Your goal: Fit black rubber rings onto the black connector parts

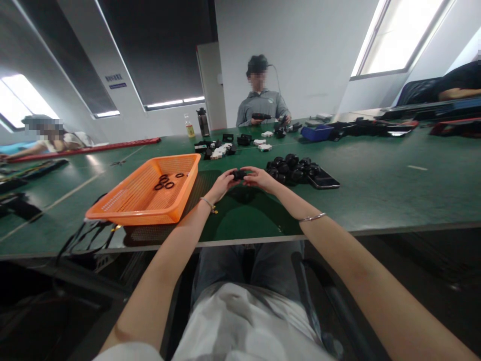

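Between my two hands is a small black cylindrical part [239, 175], held just above the green table [240, 220]. My left hand [223, 183] grips its left end with the fingertips. On the other end, the fingers of my right hand [258, 178] are closed. Its exact kind is too small to make out. A heap of round black parts [291, 168] lies just beyond and right of my right hand. To the left of my left hand stands an orange plastic basket [146, 215] with several black rings [170, 185] in it.
A phone [323, 179] lies against the heap's right side. Farther back are black and white parts [221, 149], a drink bottle [189, 126], a dark flask [203, 122] and a blue bin [317, 133]. A co-worker [259, 106] sits opposite; other people are at far left and right.
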